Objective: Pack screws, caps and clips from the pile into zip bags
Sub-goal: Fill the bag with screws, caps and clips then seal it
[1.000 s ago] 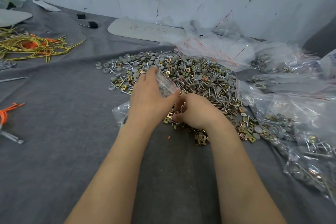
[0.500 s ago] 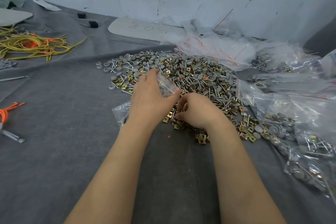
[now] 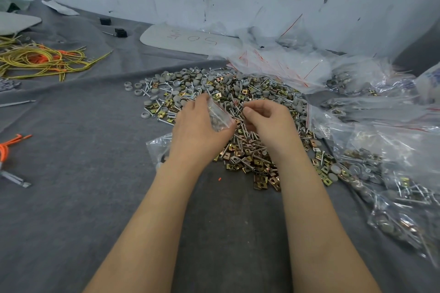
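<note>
Left hand [image 3: 197, 132] grips zip bag [image 3: 217, 117] at pile's [image 3: 240, 93] edge — grey cloth [image 3: 83, 164] leftward.

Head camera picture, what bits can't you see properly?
Head view: whatever the right hand holds, if anything; its curled fingers hide it.
Head view: how many pieces sit in the zip bag gripped by the left hand; the plastic blurs them.
Head view: the second bag; the left wrist covers part of it.
Head view: the filled bags; the right edge cuts them off.
</note>
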Demonstrator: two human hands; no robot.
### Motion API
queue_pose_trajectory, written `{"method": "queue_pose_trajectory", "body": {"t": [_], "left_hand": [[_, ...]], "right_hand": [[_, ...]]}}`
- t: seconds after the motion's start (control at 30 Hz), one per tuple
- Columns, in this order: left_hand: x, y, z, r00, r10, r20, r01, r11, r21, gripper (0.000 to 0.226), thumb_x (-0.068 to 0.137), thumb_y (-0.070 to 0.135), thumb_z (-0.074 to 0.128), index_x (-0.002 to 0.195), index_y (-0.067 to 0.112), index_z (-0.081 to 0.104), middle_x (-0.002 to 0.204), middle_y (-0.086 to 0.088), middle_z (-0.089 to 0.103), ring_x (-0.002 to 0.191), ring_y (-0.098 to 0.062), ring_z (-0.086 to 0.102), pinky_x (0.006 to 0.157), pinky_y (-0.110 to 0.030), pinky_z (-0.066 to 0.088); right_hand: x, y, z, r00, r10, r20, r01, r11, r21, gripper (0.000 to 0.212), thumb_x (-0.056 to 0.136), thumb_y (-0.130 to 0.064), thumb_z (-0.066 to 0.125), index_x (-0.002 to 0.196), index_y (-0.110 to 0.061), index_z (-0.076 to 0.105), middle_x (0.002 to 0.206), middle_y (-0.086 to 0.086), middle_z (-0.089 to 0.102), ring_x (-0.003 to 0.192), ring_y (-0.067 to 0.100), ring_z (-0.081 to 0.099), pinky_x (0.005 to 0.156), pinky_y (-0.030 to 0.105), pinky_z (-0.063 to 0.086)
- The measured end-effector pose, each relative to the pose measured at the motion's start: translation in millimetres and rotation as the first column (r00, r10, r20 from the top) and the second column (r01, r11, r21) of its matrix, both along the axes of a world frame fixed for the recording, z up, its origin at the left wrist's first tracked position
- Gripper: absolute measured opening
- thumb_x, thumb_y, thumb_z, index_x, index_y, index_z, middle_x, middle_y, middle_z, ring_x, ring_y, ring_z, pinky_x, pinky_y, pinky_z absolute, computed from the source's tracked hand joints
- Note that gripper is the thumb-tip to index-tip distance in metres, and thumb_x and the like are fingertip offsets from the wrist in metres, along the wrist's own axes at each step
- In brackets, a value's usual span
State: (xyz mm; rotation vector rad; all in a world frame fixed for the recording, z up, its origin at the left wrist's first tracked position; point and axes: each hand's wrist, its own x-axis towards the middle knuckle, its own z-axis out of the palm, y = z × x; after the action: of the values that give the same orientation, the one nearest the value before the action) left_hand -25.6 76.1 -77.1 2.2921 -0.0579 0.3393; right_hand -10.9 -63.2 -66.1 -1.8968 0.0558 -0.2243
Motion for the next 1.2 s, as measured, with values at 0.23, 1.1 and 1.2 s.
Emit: {"method": "queue_pose_trajectory", "body": {"t": [0.23, 1.1, 1.2], "left_hand": [[1, -2, -2, 1.0, -0.007, -0.021, 0.008, 0.999, 0.04, 0.08, 0.079, 0.046, 0.07, 0.144, 0.018, 0.032, 0.142, -0.004, 0.042, 0.131, -0.025, 0.038, 0.106, -0.039, 0.034], [-15, -36, 7, 0.996, -0.02, 0.091, 0.048, 0.947, -0.316, 0.007, 0.091, 0.025, 0.061, 0.092, 0.02, 0.066, 0.085, 0.009, 0.067, 0.083, -0.007, 0.063, 0.08, -0.034, 0.053], [-15, -34, 6, 0.996, 0.008, 0.088, 0.023, 0.939, -0.343, 0.011, 0.091, 0.028, 0.062, 0.092, 0.018, 0.068, 0.084, 0.01, 0.067, 0.081, -0.005, 0.063, 0.078, -0.031, 0.053]], "right_hand": [[1, 0, 1, 0.997, 0.08, -0.011, -0.073, 0.96, 0.27, 0.017, 0.092, -0.001, 0.058, 0.086, -0.015, 0.064, 0.076, 0.0, 0.066, 0.07, 0.01, 0.063, 0.065, 0.021, 0.051], [-6, -29, 8, 0.944, 0.33, -0.009, -0.312, 0.901, 0.3, 0.012, 0.086, -0.001, 0.062, 0.088, -0.01, 0.068, 0.074, -0.001, 0.072, 0.07, 0.009, 0.067, 0.066, 0.019, 0.054], [-5, -26, 6, 0.957, 0.29, 0.008, -0.286, 0.939, 0.192, 0.011, 0.089, -0.004, 0.062, 0.088, -0.013, 0.068, 0.072, -0.003, 0.072, 0.069, 0.007, 0.067, 0.067, 0.019, 0.053]]}}
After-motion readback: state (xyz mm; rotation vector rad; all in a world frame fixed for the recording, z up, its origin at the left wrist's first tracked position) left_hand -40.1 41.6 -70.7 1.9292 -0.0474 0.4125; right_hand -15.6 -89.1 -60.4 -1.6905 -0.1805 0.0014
